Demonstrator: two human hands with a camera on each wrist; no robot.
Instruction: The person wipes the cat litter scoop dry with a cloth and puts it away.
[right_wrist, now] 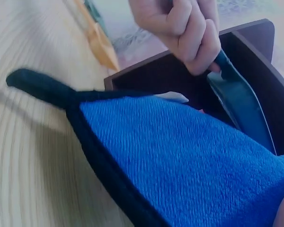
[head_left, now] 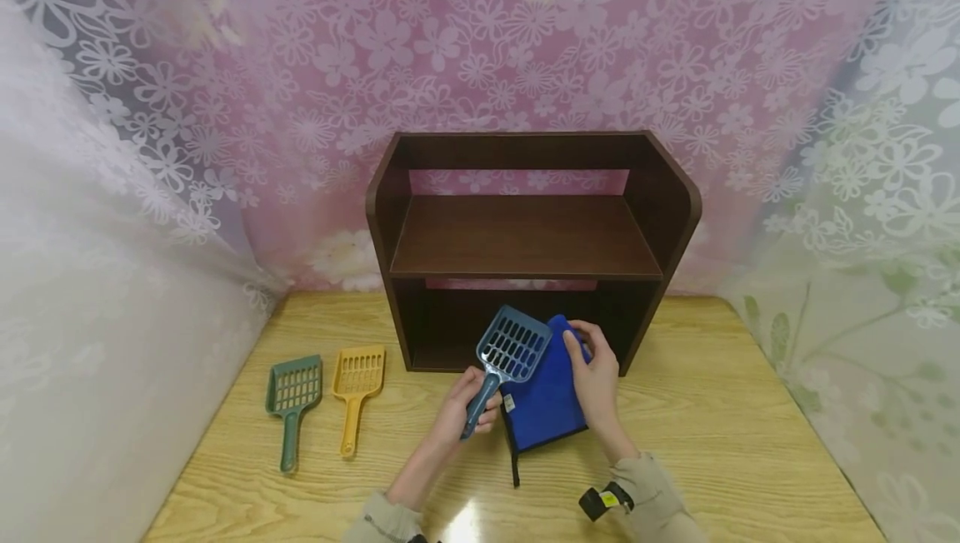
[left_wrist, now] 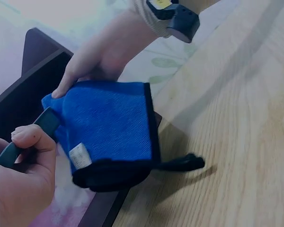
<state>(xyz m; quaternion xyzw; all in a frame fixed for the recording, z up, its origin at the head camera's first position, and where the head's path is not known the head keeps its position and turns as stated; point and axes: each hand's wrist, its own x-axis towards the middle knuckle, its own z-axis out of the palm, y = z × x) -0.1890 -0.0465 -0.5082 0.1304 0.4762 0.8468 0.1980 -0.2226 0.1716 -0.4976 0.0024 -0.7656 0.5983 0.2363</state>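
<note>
In the head view my left hand (head_left: 463,410) grips the handle of a dark blue slotted litter scoop (head_left: 514,345), its head tilted up in front of the shelf. My right hand (head_left: 597,376) pinches the top edge of a blue cloth (head_left: 545,401) with black trim, a white tag and a black loop. The cloth hangs close beside the scoop and overlaps its slots in this view. From the left wrist, the cloth (left_wrist: 109,125) droops from the right hand (left_wrist: 97,59) over the wood table. The scoop (right_wrist: 241,104) shows edge-on in the right wrist view.
A dark brown two-tier shelf (head_left: 525,235) stands at the back of the wooden table (head_left: 720,435). To the left lie a green litter scoop (head_left: 291,401) and a yellow litter scoop (head_left: 356,393). Floral curtains (head_left: 480,52) surround the table at the back and sides.
</note>
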